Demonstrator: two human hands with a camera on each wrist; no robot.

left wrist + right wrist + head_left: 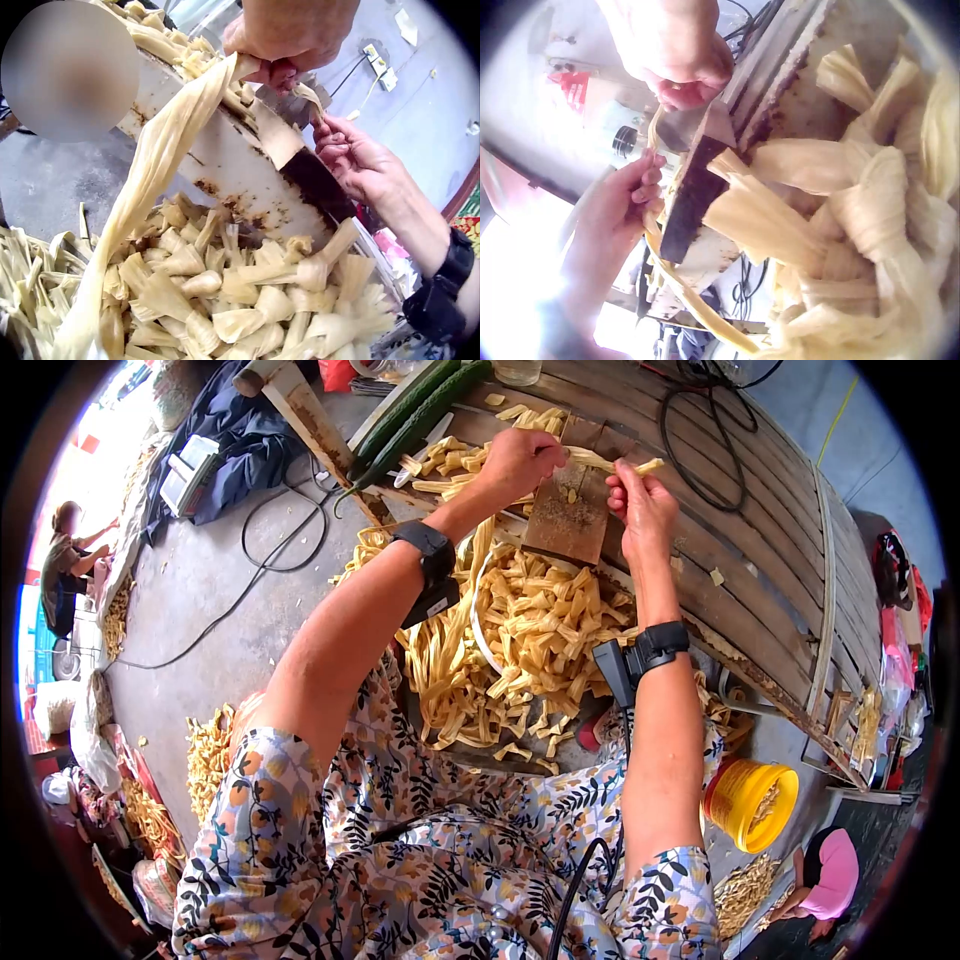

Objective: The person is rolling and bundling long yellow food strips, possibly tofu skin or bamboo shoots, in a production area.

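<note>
My left hand (pixel 520 462) (pixel 296 34) (pixel 622 206) pinches a pale yellow husk-like strip, whose long part (pixel 161 139) (pixel 697 306) hangs down to the pile below. A short stretch of it (pixel 590 458) spans from that hand to my right hand (pixel 645 505) (pixel 367 165) (pixel 679 49), which pinches it close to its other end. Both hands are above a small wooden board (pixel 570 520) dusted with crumbs. Under them lies a heap of knotted pieces (pixel 550 620) (pixel 259 304) (pixel 874 206), with longer loose strips at its left.
Long green gourds (pixel 410 415) and more knotted pieces lie on the slatted wooden table (pixel 740 550). A black cable (pixel 735 470) loops at the right. On the floor stands a yellow bucket (pixel 745 805). Two other people sit at the far left and lower right.
</note>
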